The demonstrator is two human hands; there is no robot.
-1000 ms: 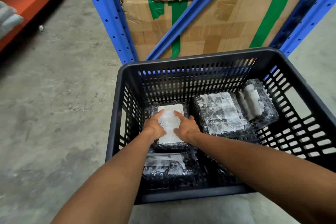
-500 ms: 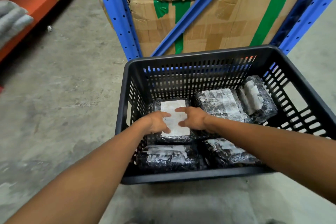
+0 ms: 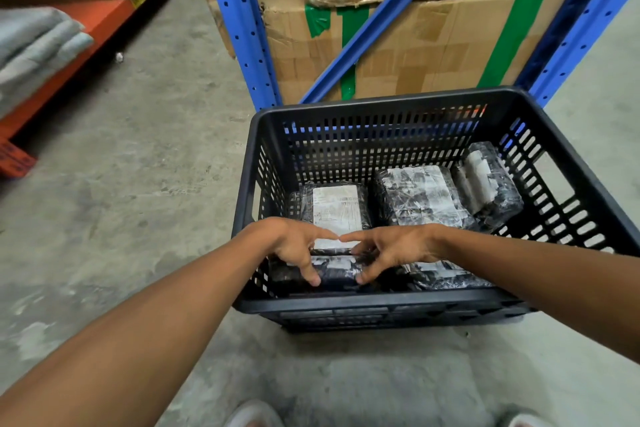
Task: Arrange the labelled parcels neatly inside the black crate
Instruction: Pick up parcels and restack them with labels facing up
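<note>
A black slotted crate stands on the concrete floor and holds several black-wrapped parcels with white labels. One parcel lies flat at the far left with its label up. A second lies beside it, and a third leans against the right wall. Two more lie along the near wall: the near-left parcel and the near-right parcel. My left hand and my right hand hover together over the near-left parcel, fingers spread and fingertips touching its top. Neither hand grips anything.
Blue rack uprights and taped cardboard boxes stand right behind the crate. An orange shelf beam with folded grey cloth runs along the left. My feet show at the bottom edge.
Both hands have drawn back from the labelled far-left parcel to the near-left parcel. The camera view has pulled back, showing more of the crate's front wall.
</note>
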